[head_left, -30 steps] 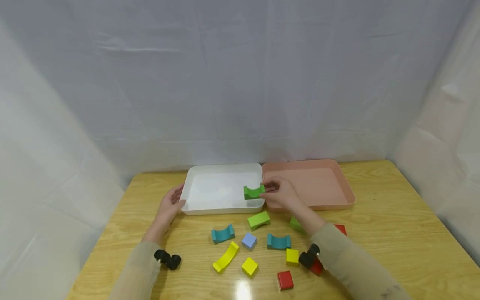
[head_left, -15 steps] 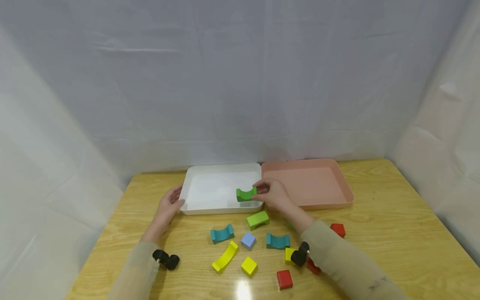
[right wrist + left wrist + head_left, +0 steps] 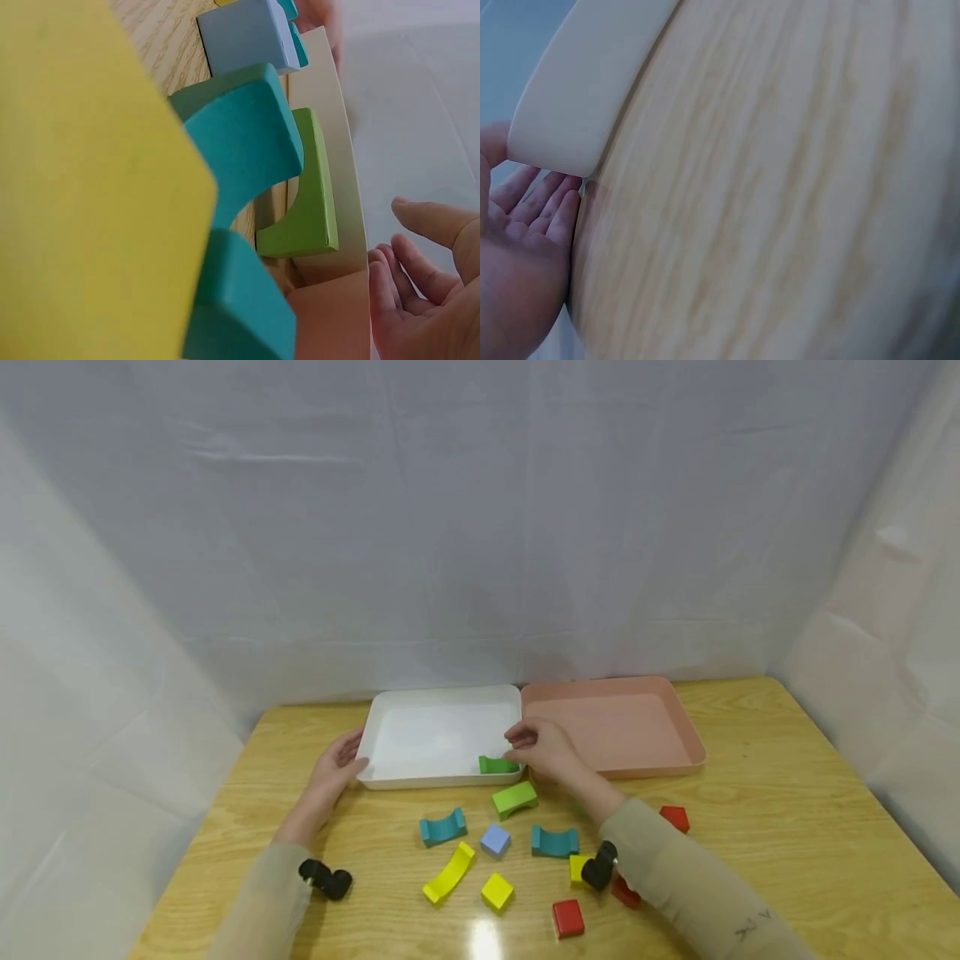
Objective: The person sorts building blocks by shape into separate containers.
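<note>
The left hand (image 3: 332, 777) lies forward of its bare wrist (image 3: 303, 822), fingers (image 3: 536, 199) extended and thumb (image 3: 493, 142) set apart from them, with the left sleeve (image 3: 258, 902) trailing behind. The right hand (image 3: 547, 747) angles inward, its thumb and slightly bent fingers parted, the right sleeve (image 3: 693, 868) slanting back and outward behind its grip.

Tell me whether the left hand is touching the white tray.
Touching. In the head view, the left hand rests its thumb on the white tray at its near left corner.
</note>
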Motion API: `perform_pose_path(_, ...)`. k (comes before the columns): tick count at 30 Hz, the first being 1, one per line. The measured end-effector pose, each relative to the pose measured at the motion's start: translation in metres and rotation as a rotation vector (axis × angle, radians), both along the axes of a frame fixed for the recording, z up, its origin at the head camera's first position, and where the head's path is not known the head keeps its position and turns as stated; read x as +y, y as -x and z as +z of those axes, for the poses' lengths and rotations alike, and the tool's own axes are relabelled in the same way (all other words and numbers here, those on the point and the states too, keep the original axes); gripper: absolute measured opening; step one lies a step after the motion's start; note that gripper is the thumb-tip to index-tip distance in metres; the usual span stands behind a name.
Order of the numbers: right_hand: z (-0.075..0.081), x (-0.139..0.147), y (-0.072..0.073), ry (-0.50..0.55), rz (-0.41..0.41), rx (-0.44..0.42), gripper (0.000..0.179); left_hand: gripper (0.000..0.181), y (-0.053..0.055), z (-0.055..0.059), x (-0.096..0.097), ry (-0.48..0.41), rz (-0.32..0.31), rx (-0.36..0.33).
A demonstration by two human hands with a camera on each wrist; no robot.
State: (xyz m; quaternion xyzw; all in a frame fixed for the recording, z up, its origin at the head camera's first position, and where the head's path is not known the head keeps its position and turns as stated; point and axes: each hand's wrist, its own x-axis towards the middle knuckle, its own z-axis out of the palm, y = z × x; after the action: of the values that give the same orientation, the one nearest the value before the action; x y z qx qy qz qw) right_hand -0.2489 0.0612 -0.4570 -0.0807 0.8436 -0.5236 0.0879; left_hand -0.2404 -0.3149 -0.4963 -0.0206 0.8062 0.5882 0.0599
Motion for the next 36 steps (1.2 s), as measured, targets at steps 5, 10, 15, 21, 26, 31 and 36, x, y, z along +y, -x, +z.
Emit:
perform_pose_path(5, 0.002, 0.001, 0.0, 0.0, 0.014, 0.005, 0.028, 0.067, 0.0, 0.0, -0.002, 0.001, -0.005, -0.004)
perform_pose_path(10, 0.003, 0.002, -0.001, -0.004, 0.017, -0.014, 0.028, 0.067, -0.001, 0.0, -0.002, -0.003, -0.002, -0.003)
perform_pose_path(15, 0.001, 0.004, 0.001, -0.019, 0.011, -0.033, 0.029, 0.068, -0.002, 0.001, -0.001, -0.001, -0.006, -0.01)
perform_pose_path(21, 0.002, 0.006, 0.002, -0.015, 0.017, -0.035, 0.03, 0.067, -0.002, 0.001, -0.001, -0.008, -0.011, -0.003)
perform_pose_path(26, 0.004, 0.009, 0.002, -0.008, 0.028, -0.026, 0.031, 0.066, -0.002, 0.001, 0.0, -0.013, -0.002, -0.01)
perform_pose_path(31, 0.005, 0.016, 0.003, 0.026, 0.039, -0.008, 0.032, 0.066, -0.003, 0.001, 0.001, -0.019, 0.01, -0.016)
perform_pose_path(36, 0.009, 0.023, -0.001, 0.066, 0.052, 0.002, 0.034, 0.067, -0.003, 0.002, 0.002, -0.031, 0.004, -0.013)
